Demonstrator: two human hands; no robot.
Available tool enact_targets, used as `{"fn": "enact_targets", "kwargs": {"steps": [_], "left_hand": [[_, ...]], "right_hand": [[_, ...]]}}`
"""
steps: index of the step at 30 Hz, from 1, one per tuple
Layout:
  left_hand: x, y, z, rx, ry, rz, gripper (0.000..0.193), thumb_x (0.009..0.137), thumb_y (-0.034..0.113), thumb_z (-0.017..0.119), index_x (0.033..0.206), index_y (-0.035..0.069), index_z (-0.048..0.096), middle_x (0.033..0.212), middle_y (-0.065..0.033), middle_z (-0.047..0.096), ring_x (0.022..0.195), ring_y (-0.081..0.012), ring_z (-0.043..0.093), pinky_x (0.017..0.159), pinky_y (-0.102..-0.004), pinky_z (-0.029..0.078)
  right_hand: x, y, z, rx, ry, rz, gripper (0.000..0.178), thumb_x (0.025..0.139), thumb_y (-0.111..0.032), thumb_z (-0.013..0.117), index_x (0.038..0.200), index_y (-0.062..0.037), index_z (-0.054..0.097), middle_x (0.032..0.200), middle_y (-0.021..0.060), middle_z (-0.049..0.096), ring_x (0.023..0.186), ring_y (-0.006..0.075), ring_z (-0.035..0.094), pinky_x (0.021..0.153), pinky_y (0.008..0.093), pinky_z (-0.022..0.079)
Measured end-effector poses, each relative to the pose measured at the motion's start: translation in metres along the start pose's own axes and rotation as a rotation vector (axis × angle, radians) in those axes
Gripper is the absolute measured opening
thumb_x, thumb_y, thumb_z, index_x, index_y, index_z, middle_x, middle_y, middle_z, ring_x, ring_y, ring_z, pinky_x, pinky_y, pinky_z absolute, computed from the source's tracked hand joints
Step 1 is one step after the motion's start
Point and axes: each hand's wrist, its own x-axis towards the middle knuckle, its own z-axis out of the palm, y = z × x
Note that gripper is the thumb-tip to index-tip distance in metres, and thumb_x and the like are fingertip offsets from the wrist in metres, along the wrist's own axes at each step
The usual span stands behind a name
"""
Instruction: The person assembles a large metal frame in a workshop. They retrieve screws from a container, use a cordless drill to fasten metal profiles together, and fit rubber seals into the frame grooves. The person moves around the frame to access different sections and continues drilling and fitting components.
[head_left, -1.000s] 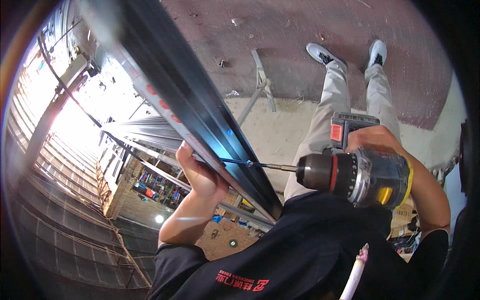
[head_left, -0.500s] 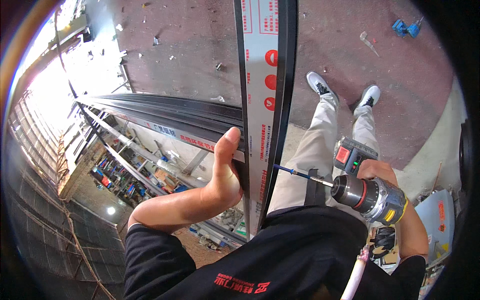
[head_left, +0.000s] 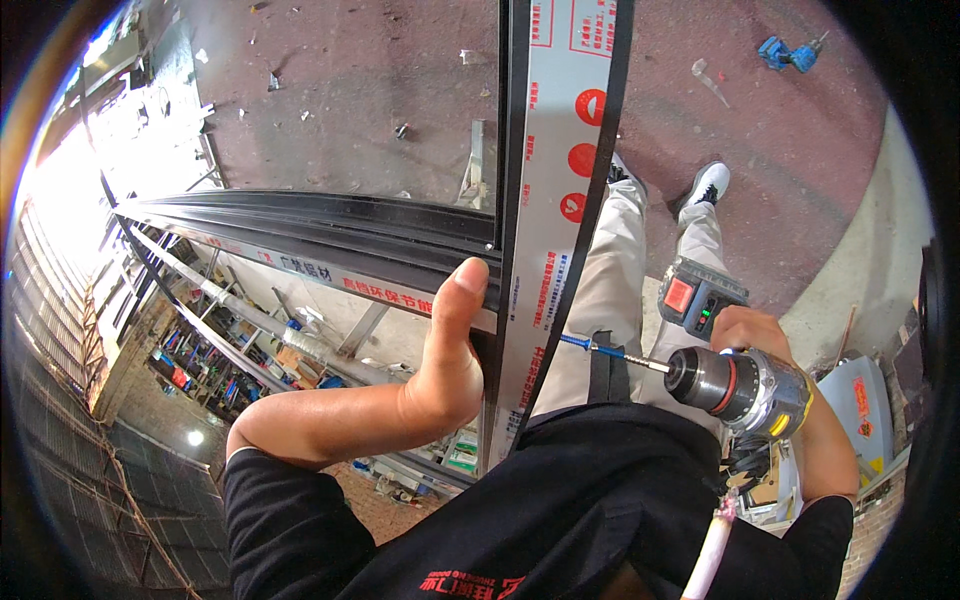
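Left hand grips the upright aluminium frame profile; right hand clenches the cordless drill, bit beside the profile's edge. Risk: bit skating off toward the thumb.

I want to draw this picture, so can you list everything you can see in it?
frame: one, black with a silver-grey film, upright in the middle, meeting a long black bar on the left
drill: one, grey with red and yellow, at the right, its bit pointing at the frame
blue tool: one, on the floor, top right
floor: dark red, with small scraps
shoes: white, one clearly seen, on the floor
left hand: grip on the frame
right hand: grip on the drill
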Motion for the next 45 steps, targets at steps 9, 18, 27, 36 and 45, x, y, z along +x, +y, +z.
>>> {"fn": "enact_targets", "kwargs": {"steps": [9, 18, 27, 36, 45], "left_hand": [[0.002, 0.002, -0.013, 0.069, -0.292, -0.012, 0.09, 0.096, 0.069, 0.031, 0.141, -0.008, 0.042, 0.131, -0.0227, 0.059, 0.117, -0.0285, 0.063, 0.102, -0.0377, 0.049], [-0.007, -0.001, -0.028, -0.103, -0.247, -0.015, 0.078, 0.096, 0.064, 0.037, 0.129, -0.005, 0.052, 0.114, -0.0177, 0.067, 0.102, -0.0248, 0.067, 0.093, -0.0355, 0.054], [-0.012, -0.021, -0.025, 0.089, 0.041, 0.106, 0.065, 0.093, 0.064, 0.047, 0.112, 0.004, 0.063, 0.098, -0.0118, 0.071, 0.085, -0.0231, 0.068, 0.077, -0.0372, 0.056], [-0.005, -0.025, -0.028, 0.159, 0.131, 0.178, 0.063, 0.092, 0.063, 0.045, 0.114, 0.007, 0.061, 0.102, -0.0095, 0.068, 0.092, -0.0233, 0.065, 0.083, -0.039, 0.054], [-0.001, -0.028, -0.033, 0.105, 0.106, 0.256, 0.058, 0.093, 0.06, 0.042, 0.111, 0.008, 0.061, 0.101, -0.008, 0.067, 0.093, -0.0216, 0.065, 0.082, -0.0376, 0.053]], "right_hand": [[0.007, -0.003, 0.0, -0.061, -0.018, -0.067, 0.022, 0.07, -0.011, 0.076, 0.085, -0.0074, 0.061, 0.074, 0.0054, 0.062, 0.066, 0.0247, 0.061, 0.061, 0.0359, 0.046], [0.024, -0.021, 0.001, -0.308, -0.014, -0.204, 0.02, 0.069, -0.011, 0.073, 0.084, -0.0082, 0.061, 0.073, 0.0044, 0.059, 0.063, 0.0239, 0.059, 0.059, 0.0362, 0.045], [0.014, -0.012, -0.005, -0.438, -0.054, -0.246, 0.019, 0.071, -0.014, 0.069, 0.089, -0.0101, 0.063, 0.08, 0.0049, 0.059, 0.071, 0.0254, 0.061, 0.065, 0.0381, 0.048], [0.01, -0.001, -0.004, -0.379, -0.005, -0.238, 0.017, 0.072, -0.016, 0.066, 0.089, -0.0122, 0.064, 0.08, 0.004, 0.057, 0.071, 0.0253, 0.06, 0.063, 0.0363, 0.048], [0.012, 0.0, -0.003, -0.379, 0.017, -0.243, 0.014, 0.073, -0.018, 0.065, 0.085, -0.0116, 0.063, 0.078, 0.0034, 0.056, 0.07, 0.0247, 0.06, 0.06, 0.0356, 0.047]]}}
